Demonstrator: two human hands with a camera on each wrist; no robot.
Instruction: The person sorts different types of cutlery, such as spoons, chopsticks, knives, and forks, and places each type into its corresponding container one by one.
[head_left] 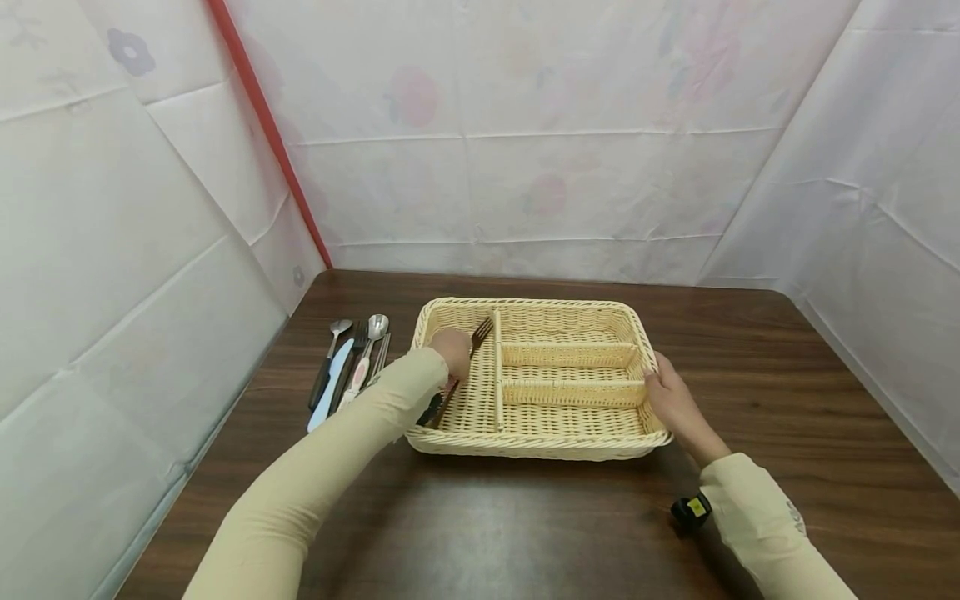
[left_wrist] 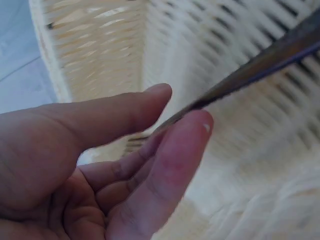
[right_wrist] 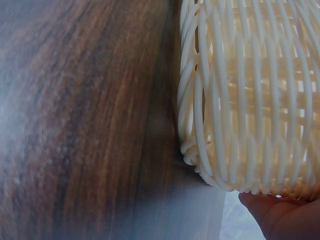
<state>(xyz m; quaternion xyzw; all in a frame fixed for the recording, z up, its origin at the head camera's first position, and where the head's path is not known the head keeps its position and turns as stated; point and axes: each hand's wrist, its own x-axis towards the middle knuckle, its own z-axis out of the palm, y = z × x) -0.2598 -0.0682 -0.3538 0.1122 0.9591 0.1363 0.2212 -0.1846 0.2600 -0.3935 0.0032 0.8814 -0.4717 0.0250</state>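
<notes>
Inside one basket (head_left: 525,450) — one fork (head_left: 482,332), left fingers (left_wrist: 172,165) apart, right fingers (head_left: 663,375) gripping rim (head_left: 642,335)

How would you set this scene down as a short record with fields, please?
Surface: dark wooden table
Container: woven basket, four compartments
Left hand: at brown fork inside left compartment; grip unclear
Right hand: holding basket's right end
Left of basket: two spoons, pale-blue knife, dark fork, apparent chopsticks
Hidden: part of this cutlery, behind left sleeve
</notes>
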